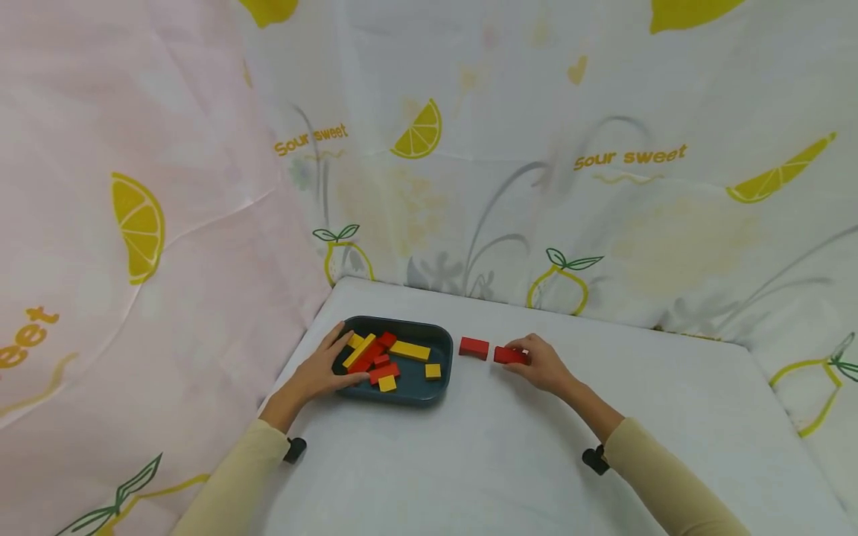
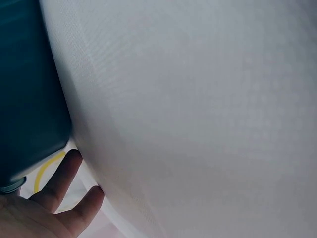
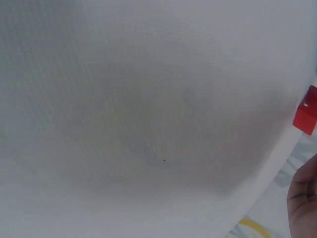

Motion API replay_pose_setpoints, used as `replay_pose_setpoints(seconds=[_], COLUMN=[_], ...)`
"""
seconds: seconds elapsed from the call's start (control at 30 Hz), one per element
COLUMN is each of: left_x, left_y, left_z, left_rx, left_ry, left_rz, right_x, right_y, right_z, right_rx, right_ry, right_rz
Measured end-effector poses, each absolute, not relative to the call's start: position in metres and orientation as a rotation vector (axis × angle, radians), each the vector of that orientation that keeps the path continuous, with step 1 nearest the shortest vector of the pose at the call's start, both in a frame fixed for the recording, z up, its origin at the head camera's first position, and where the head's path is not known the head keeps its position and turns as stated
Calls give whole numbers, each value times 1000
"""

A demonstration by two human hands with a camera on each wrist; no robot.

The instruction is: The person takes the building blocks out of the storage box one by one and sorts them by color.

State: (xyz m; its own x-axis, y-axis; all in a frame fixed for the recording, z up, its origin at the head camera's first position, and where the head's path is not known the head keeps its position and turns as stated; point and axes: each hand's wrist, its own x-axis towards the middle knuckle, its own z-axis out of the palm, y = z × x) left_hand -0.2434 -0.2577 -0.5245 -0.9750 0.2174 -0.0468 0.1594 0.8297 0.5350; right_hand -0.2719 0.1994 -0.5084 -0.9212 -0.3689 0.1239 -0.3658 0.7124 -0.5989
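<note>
My left hand (image 1: 323, 370) grips the left end of a dark blue-green tray (image 1: 409, 400), thumb across its near left side and fingers by the far left rim. In the left wrist view, two fingers (image 2: 89, 210) lie beside the corner of the tray (image 2: 29, 94). Inside are several red blocks and yellow blocks (image 1: 410, 351). To the tray's right, my right hand (image 1: 544, 365) pinches a red block (image 1: 507, 355) at table level. A second red block (image 1: 474, 348) lies between it and the tray, a small gap apart. Red block surfaces (image 3: 306, 119) show at the right wrist view's edge.
A white cloth covers the table (image 1: 469, 461). Behind it hangs a lemon-print curtain (image 1: 503, 186), with another curtain side (image 1: 214, 260) close on the left. The back edge of the table runs just beyond the tray and blocks.
</note>
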Motion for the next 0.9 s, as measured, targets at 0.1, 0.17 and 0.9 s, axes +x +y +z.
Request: replay_pose_setpoints(seconds=[0.1, 0.17, 0.9], left_x=[-244, -245, -243], left_y=[-258, -258, -256], left_z=[-525, -525, -523], left_rx=[291, 289, 276], left_ry=[2900, 2904, 2901], left_rz=[826, 830, 847], right_x=[-275, -278, -307], right_y=[201, 202, 197], right_z=[-511, -513, -534], right_rx=[-603, -604, -185], right_ry=[2862, 2856, 2644], right_rz=[-993, -987, -1007])
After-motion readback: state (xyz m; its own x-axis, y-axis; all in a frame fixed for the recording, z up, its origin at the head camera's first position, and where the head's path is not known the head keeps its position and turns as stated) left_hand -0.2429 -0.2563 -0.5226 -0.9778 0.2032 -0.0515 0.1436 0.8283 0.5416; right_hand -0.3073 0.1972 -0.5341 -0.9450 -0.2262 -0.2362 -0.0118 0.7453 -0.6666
